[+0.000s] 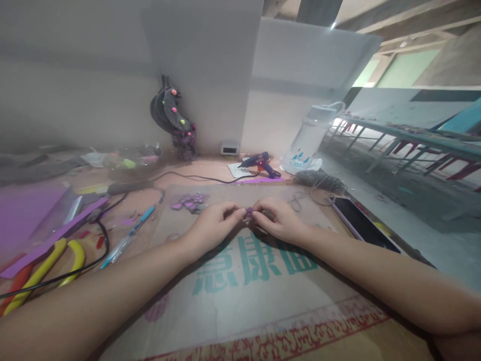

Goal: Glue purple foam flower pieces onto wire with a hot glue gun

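One small purple piece (pixel 248 214) sits pinched between two hands above a cardboard sheet (pixel 240 281) on the desk (pixel 210 168); the left hand (pixel 211 225) and right hand (pixel 280 219) both clench their fingers on it. Just behind lies one cluster of similar purple pieces (pixel 189 202), too blurred to count. One glue gun (pixel 259 163), one blue pen (pixel 130 234) and one water bottle (pixel 310 138) stand about.

Large teal Chinese characters, "康" among them, stand on the cardboard sheet (pixel 240 296); the bottle's (pixel 306 143) blue logo is unreadable.
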Action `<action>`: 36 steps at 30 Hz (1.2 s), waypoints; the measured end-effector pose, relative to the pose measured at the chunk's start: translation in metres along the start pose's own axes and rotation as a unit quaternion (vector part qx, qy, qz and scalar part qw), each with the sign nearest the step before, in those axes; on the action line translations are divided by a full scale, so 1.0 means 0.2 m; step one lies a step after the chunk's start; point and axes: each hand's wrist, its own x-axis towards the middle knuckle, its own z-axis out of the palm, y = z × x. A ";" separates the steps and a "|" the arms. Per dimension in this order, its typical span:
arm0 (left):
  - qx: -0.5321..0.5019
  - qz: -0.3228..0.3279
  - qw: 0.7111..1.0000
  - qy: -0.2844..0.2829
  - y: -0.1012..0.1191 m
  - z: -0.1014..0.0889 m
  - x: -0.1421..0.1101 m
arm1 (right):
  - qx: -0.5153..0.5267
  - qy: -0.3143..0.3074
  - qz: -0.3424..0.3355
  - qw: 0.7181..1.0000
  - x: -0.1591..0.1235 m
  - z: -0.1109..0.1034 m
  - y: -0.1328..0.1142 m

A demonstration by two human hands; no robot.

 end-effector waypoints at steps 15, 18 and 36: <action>-0.001 -0.012 1.000 -0.008 -0.02 0.00 0.00 | 0.028 -0.018 0.027 0.999 -0.01 0.01 0.02; -0.009 -0.018 1.000 -0.001 -0.02 0.00 0.00 | 0.010 -0.018 0.024 0.999 0.00 -0.02 0.01; -0.004 -0.009 1.000 0.026 -0.01 0.00 -0.01 | -0.093 0.060 0.161 0.981 0.07 -0.44 0.13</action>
